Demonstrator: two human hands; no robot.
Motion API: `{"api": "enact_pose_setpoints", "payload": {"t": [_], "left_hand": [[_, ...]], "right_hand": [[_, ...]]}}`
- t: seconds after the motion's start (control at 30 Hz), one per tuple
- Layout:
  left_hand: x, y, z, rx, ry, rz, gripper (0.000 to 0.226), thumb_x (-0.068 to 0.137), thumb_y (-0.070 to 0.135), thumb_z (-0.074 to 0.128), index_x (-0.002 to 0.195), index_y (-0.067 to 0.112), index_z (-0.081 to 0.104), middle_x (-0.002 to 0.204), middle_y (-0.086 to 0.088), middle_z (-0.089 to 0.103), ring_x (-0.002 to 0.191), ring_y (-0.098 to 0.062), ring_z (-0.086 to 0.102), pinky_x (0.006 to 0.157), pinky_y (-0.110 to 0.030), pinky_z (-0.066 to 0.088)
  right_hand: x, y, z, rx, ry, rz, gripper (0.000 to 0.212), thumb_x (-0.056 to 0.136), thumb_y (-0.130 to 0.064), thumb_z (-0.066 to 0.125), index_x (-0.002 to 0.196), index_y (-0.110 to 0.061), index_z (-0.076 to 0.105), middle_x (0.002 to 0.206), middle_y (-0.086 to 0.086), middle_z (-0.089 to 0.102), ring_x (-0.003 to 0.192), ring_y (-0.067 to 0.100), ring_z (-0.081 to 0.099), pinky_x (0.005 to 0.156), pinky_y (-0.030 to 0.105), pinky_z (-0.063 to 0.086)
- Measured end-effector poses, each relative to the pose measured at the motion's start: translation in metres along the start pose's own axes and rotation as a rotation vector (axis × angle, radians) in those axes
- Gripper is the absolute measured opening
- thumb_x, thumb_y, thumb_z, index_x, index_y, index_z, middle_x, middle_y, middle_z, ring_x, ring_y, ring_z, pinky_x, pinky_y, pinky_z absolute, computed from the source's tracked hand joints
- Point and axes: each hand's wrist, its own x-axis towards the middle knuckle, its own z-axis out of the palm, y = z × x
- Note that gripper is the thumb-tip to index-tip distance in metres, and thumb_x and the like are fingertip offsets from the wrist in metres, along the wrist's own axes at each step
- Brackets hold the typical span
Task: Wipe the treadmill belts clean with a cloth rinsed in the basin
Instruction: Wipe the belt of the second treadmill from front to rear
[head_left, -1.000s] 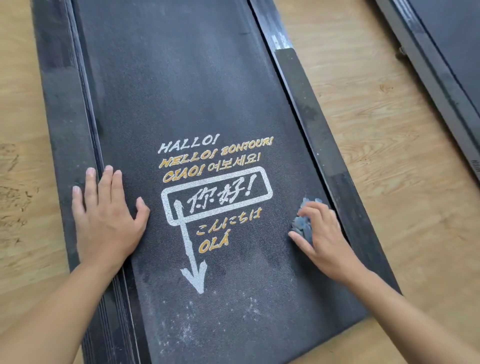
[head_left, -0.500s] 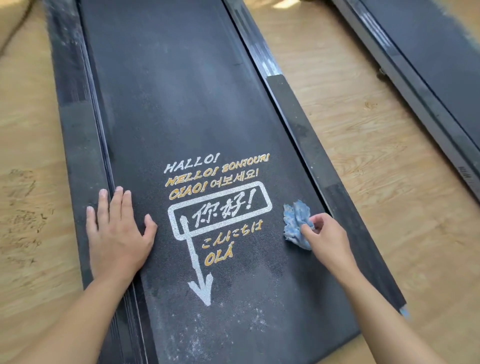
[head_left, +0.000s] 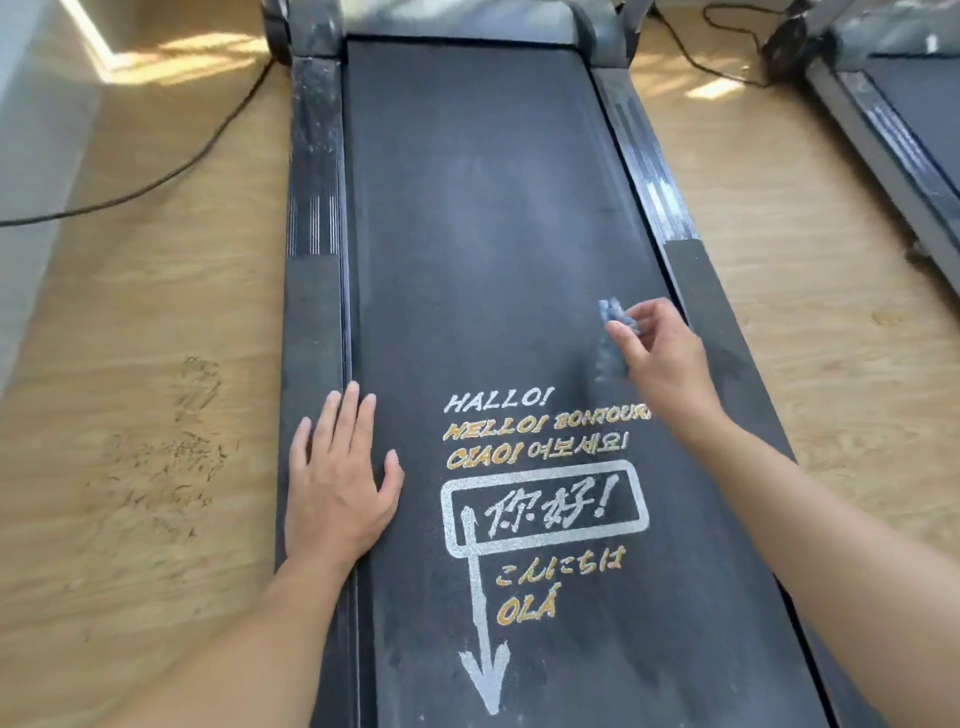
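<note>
My left hand (head_left: 337, 483) lies flat at the left edge of the treadmill belt (head_left: 483, 208). Its fingers (head_left: 353, 415) are straight, close together and released, grasping nothing. The palm straddles the line where the belt meets the left side rail (head_left: 311, 312), and the thumb points toward the printed greetings (head_left: 540, 431).

My right hand (head_left: 660, 358) is farther up the belt, near its right edge and just inside the right side rail (head_left: 722, 322). Its thumb and curled fingers pinch a small blue-grey cloth (head_left: 613, 314). The cloth is bunched and blurred, and sticks out on the hand's left side above the word "HALLO!". I cannot tell whether it presses on the belt or hangs just over it.

The belt is dark and dusty, with pale smears. The greetings are printed in white and gold, with a white box around 2 characters and a white arrow (head_left: 485, 670) pointing toward me.

The treadmill stands on a wooden floor (head_left: 156, 338), which shows scuff marks (head_left: 171, 457) to my left. A black cable (head_left: 171, 171) runs across the floor on that side. Part of a 2nd treadmill (head_left: 904, 135) shows at the upper right, well apart from both hands.
</note>
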Motion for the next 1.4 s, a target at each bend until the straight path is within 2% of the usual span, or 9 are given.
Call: {"api": "enact_pose_setpoints", "payload": {"t": [0.17,0.3,0.4,0.5,0.6,0.8,1.03,1.23,1.4], "left_hand": [[0.002,0.001,0.002,0.009,-0.033,-0.018,0.071,0.098,0.045,0.043,0.161,0.013,0.042,0.174,-0.003,0.030,0.163,-0.021,0.022,0.131,-0.051,0.020],[0.003,0.004,0.001,0.008,-0.055,-0.029,0.073,0.097,0.044,0.045,0.162,0.012,0.042,0.175,-0.004,0.027,0.163,-0.021,0.022,0.130,-0.052,0.023],[0.004,0.003,0.002,0.024,-0.086,-0.033,0.073,0.098,0.045,0.046,0.164,0.014,0.040,0.177,-0.002,0.022,0.164,-0.020,0.018,0.130,-0.053,0.024],[0.003,0.000,0.004,0.044,-0.093,-0.033,0.074,0.098,0.045,0.046,0.165,0.014,0.037,0.178,-0.002,0.019,0.164,-0.020,0.017,0.129,-0.053,0.024],[0.003,-0.001,0.005,0.042,-0.073,-0.021,0.074,0.098,0.044,0.045,0.165,0.013,0.037,0.177,-0.003,0.020,0.164,-0.022,0.020,0.128,-0.055,0.026],[0.004,0.000,0.006,0.024,-0.072,-0.026,0.074,0.097,0.043,0.043,0.164,0.012,0.039,0.177,-0.004,0.022,0.163,-0.023,0.023,0.127,-0.056,0.028],[0.004,0.001,0.005,-0.012,-0.079,-0.034,0.074,0.098,0.043,0.043,0.165,0.012,0.037,0.177,-0.004,0.022,0.163,-0.023,0.023,0.128,-0.055,0.027],[0.006,-0.002,0.004,0.003,-0.072,-0.024,0.072,0.097,0.043,0.045,0.163,0.012,0.042,0.177,-0.003,0.022,0.163,-0.022,0.023,0.128,-0.054,0.026],[0.003,-0.003,0.006,0.001,-0.033,-0.014,0.072,0.096,0.043,0.043,0.160,0.011,0.047,0.174,-0.005,0.030,0.161,-0.025,0.030,0.128,-0.055,0.026]], "right_hand": [[0.013,-0.030,0.085,-0.411,-0.342,-0.246,0.027,0.099,-0.041,0.062,0.119,-0.023,0.056,0.113,-0.002,0.061,0.109,0.022,0.056,0.086,0.040,0.049],[-0.005,-0.032,0.133,-0.509,-0.090,-0.494,0.040,0.095,-0.019,0.060,0.133,-0.009,0.056,0.139,0.010,0.051,0.130,0.030,0.041,0.107,0.044,0.040],[-0.005,-0.014,0.147,-0.571,-0.139,-0.511,0.057,0.104,-0.028,0.049,0.154,-0.001,0.038,0.165,0.017,0.029,0.154,0.034,0.023,0.127,0.044,0.021],[0.004,0.011,0.143,-0.637,-0.255,-0.420,0.077,0.108,-0.054,0.033,0.164,-0.004,0.015,0.174,0.014,0.004,0.162,0.028,-0.001,0.131,0.044,0.008],[0.012,0.028,0.119,-0.672,-0.280,-0.388,0.077,0.109,-0.055,0.024,0.166,-0.008,0.005,0.175,0.008,-0.009,0.161,0.021,-0.014,0.131,0.044,0.004],[0.010,0.024,0.105,-0.603,-0.367,-0.433,0.059,0.114,-0.030,0.028,0.165,-0.005,0.015,0.175,0.008,-0.004,0.161,0.020,-0.011,0.131,0.045,0.005],[0.016,-0.005,0.164,-0.564,-0.347,-0.317,0.075,0.106,-0.048,0.017,0.165,-0.004,0.008,0.174,0.014,-0.006,0.161,0.024,-0.012,0.131,0.047,0.003],[0.014,-0.090,0.259,-0.536,-0.431,-0.552,0.069,0.108,-0.034,0.033,0.165,-0.001,0.010,0.173,0.018,-0.002,0.161,0.029,-0.007,0.131,0.042,-0.003],[0.047,-0.050,0.203,-0.656,-0.498,-0.784,0.068,0.111,-0.042,0.032,0.165,-0.004,0.015,0.174,0.011,0.008,0.162,0.024,0.003,0.131,0.038,0.004]]}}
